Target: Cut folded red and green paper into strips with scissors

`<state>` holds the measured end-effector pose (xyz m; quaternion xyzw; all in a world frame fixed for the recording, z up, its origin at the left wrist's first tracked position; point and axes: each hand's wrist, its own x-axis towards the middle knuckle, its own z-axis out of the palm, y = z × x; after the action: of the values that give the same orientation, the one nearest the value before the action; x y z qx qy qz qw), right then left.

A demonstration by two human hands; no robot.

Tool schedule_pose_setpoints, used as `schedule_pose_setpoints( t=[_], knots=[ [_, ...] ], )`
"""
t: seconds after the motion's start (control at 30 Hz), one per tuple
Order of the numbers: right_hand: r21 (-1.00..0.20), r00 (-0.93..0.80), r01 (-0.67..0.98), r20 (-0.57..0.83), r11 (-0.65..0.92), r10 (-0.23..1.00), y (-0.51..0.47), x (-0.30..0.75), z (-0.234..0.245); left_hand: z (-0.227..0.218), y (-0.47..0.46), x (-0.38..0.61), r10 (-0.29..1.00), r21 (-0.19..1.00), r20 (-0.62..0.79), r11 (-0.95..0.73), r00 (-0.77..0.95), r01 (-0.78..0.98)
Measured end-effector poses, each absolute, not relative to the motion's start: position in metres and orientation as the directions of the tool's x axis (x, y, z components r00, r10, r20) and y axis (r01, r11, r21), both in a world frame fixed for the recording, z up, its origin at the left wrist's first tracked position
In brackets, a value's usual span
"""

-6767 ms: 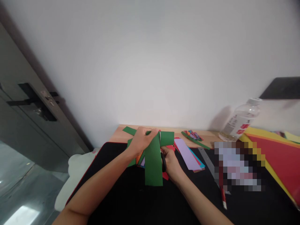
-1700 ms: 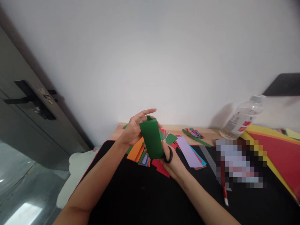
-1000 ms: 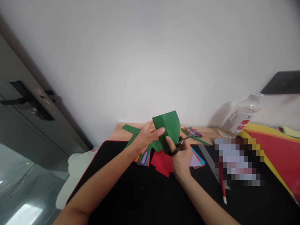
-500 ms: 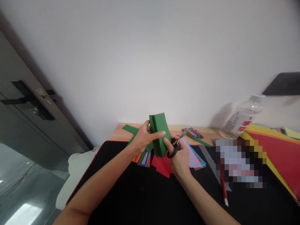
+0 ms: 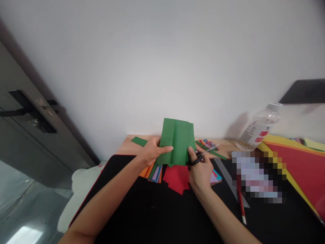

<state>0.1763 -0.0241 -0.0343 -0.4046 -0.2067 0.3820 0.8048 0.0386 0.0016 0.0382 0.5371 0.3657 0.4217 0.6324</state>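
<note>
A creased sheet of green paper (image 5: 181,142) is held up, opened out, above the table. My left hand (image 5: 152,151) pinches its left edge, with the thumb lying across the front. On the right edge, my right hand (image 5: 200,169) grips the sheet between thumb and fingers. That same hand also carries black-handled scissors (image 5: 201,157), their blades pointing up and to the right, away from the paper. Beneath the sheet lie red paper pieces (image 5: 177,179) and a fan of coloured paper strips (image 5: 154,174).
A metal ruler (image 5: 225,176) and a red pencil (image 5: 240,200) lie to the right. Behind them a clear bottle (image 5: 261,127) leans in view near yellow and red sheets (image 5: 299,162). Green strips (image 5: 138,140) rest along the wooden back edge (image 5: 124,145). One patch is blurred out.
The green paper has been unfolded from a narrow folded shape into a wider sheet. My right hand has moved right with the scissors, which have turned more to the right.
</note>
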Motion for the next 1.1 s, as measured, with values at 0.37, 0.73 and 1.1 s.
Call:
schedule_pose_setpoints(
  t=[0.37, 0.73, 1.1],
  knots=[
    [-0.765, 0.324, -0.633, -0.123, 0.118, 0.938, -0.020, 0.174, -0.048, 0.031, 0.020, 0.016, 0.484, 0.303, 0.803, -0.834, 0.347, 0.460],
    [-0.668, -0.192, -0.740, 0.106, -0.073, 0.976, -0.036, 0.174, -0.028, 0.039, 0.021, 0.012, 0.227, -0.005, 0.789, -0.927, 0.571, 0.375],
    [-0.819, 0.180, -0.552, 0.069, 0.159, 0.981, -0.034, 0.168, -0.026, 0.039, 0.018, 0.028, 0.635, 0.596, 0.710, -0.772, 0.305, 0.220]
  ],
)
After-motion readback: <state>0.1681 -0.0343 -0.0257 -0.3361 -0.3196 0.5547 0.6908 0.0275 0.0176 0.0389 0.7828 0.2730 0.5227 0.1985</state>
